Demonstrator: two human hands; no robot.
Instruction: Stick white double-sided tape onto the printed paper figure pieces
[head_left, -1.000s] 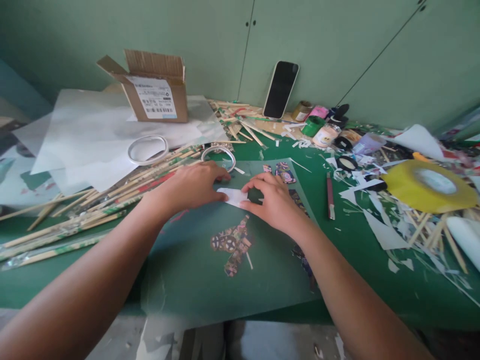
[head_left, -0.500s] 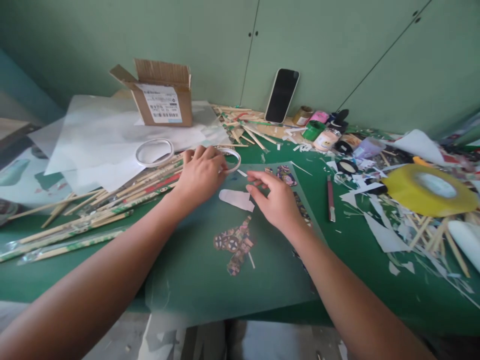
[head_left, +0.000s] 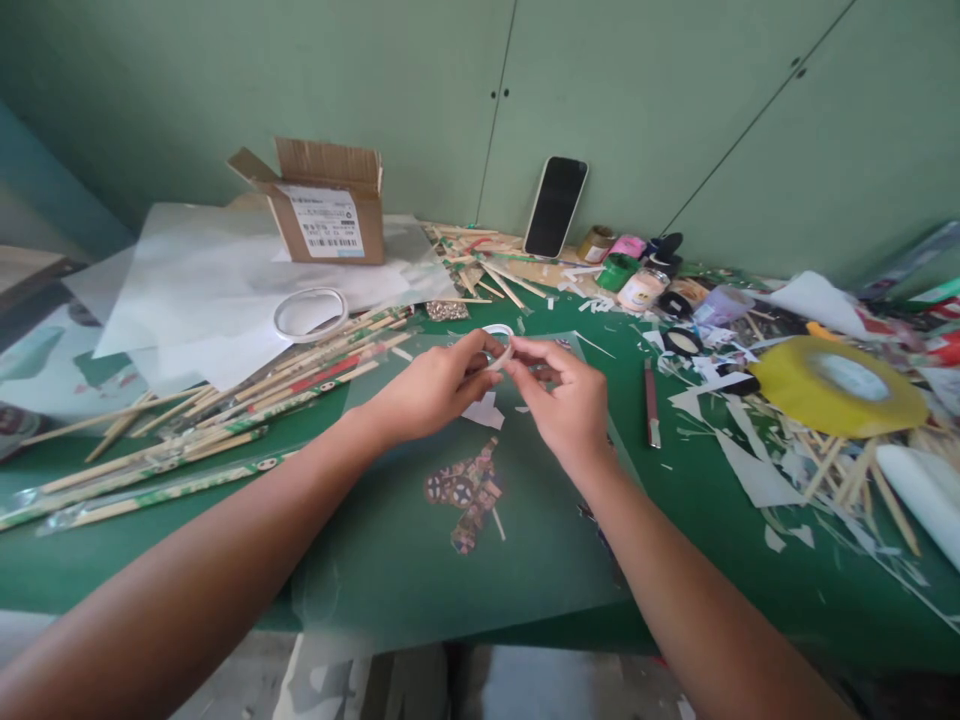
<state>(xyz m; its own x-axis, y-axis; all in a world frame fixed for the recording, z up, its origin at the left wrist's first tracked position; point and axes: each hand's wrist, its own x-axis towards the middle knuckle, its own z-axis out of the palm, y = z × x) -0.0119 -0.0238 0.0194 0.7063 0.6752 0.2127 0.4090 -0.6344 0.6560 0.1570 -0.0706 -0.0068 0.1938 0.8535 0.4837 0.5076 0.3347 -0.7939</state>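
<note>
My left hand [head_left: 439,388] is closed round a narrow roll of white tape [head_left: 498,329], whose ring shows above the fingertips. Against it, my right hand [head_left: 568,402] pinches what looks like the tape's loose end between thumb and forefinger. Both hands meet over a translucent sheet [head_left: 375,570] on the green tabletop. Below them on the sheet lies a patterned cut-out figure [head_left: 466,490] in brownish pieces. A white paper piece [head_left: 486,411] shows partly beneath my left fingers. Other dark patterned pieces [head_left: 596,525] are mostly covered by my right forearm.
Bundled chopsticks [head_left: 247,410] and a second white tape roll [head_left: 279,318] lie left. Behind stand an open cardboard box [head_left: 328,228] and a phone [head_left: 556,207]. Rightward are a craft knife [head_left: 652,405], small paint jars [head_left: 643,290], a yellow tape roll [head_left: 784,385] and paper scraps.
My left hand has brought the tape roll right and nearer. My right hand has risen to meet it and now pinches at the tape. The camera view has shifted slightly.
</note>
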